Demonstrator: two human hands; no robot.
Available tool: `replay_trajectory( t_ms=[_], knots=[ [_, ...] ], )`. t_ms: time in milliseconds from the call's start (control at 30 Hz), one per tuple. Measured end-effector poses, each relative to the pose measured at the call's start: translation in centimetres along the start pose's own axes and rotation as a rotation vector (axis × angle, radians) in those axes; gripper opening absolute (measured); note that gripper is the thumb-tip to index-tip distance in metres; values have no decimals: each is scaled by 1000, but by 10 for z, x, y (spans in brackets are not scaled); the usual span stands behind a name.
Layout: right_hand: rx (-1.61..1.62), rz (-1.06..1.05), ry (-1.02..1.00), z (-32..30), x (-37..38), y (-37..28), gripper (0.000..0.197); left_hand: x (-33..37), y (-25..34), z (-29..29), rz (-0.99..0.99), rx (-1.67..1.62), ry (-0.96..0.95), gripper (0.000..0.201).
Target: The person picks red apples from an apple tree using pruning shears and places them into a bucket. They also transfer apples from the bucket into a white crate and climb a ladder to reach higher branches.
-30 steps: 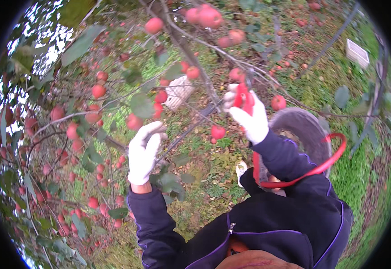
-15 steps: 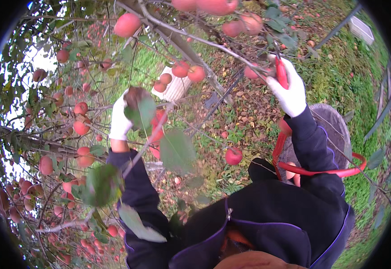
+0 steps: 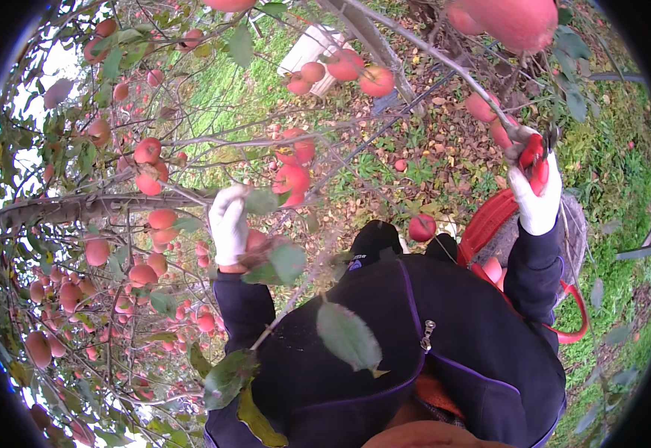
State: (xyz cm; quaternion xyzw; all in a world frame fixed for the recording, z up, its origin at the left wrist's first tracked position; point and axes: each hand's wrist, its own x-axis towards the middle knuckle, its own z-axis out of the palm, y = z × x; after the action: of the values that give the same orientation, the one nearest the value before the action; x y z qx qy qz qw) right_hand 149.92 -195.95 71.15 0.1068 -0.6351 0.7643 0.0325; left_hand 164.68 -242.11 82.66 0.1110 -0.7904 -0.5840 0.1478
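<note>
My left hand, in a white glove, is raised among the twigs with its fingers curled in. A thin branch runs to its fingertips and a leaf lies beside them; what is in the grip is hidden. An apple partly shows by its wrist. My right hand, gloved in white too, is closed round red-handled pruning shears. The dark blades point up beside a grey branch. Red apples hang just left of the shears.
Below my right forearm hangs a grey basket with a red strap and apples inside. A white crate stands on the leafy grass. Laden branches crowd the left, along a thick limb. Leaves hang before my chest.
The view has shifted, with the crate now higher in it. Both hands have come closer to my body. My left hand's fingers, behind leaves before, now show. The shears stay in my right hand.
</note>
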Motion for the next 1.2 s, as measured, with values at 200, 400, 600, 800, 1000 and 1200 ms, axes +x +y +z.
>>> replay_trajectory(
  t_ms=[200,400,600,800,1000,1200],
  knots=[
    [116,80,-79,-2,-1,5,57,-19,-19,-16,-108,-174,-71,10],
    [150,142,-287,10,0,6,69,-34,-41,5,61,-555,237,9],
    [-103,175,-643,39,25,-16,63,-105,-30,-5,-521,-698,-283,5],
    [-235,166,-810,68,48,-13,62,-89,-145,37,-703,-692,170,20],
    [-284,251,-836,82,39,15,69,-37,-202,51,-518,-1062,99,33],
    [-253,322,-841,90,10,36,63,-8,-212,64,-483,-1125,2,44]
  ],
)
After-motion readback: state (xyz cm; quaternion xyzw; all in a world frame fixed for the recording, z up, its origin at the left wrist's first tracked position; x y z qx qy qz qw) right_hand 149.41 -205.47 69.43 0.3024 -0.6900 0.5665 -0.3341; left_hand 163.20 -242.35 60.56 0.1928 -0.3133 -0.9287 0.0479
